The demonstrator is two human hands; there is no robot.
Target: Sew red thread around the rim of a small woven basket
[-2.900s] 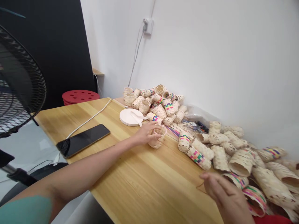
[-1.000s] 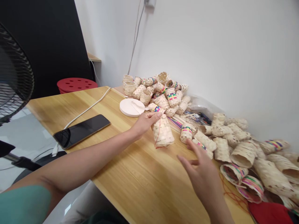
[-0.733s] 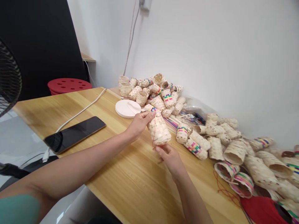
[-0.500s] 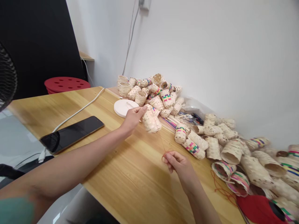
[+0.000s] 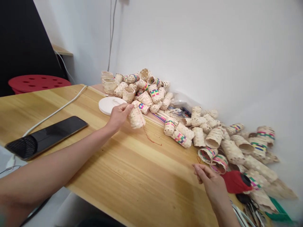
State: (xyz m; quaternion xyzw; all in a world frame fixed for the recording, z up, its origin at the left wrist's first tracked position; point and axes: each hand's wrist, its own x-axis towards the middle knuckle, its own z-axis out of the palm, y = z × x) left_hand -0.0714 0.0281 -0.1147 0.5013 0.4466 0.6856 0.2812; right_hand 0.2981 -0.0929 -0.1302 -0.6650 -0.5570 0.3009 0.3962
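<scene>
Left hand (image 5: 119,114): grasps woven basket (image 5: 136,117).
Red thread (image 5: 151,139): hangs from it, end loose.
Right hand (image 5: 211,182): near right, grip unclear.

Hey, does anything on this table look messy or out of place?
Yes. The small woven baskets lie tumbled on their sides in loose heaps along the wall, not stacked. A loose red thread trails from the basket in the left hand onto the table. The phone seems to sit right at the table's edge.
</scene>
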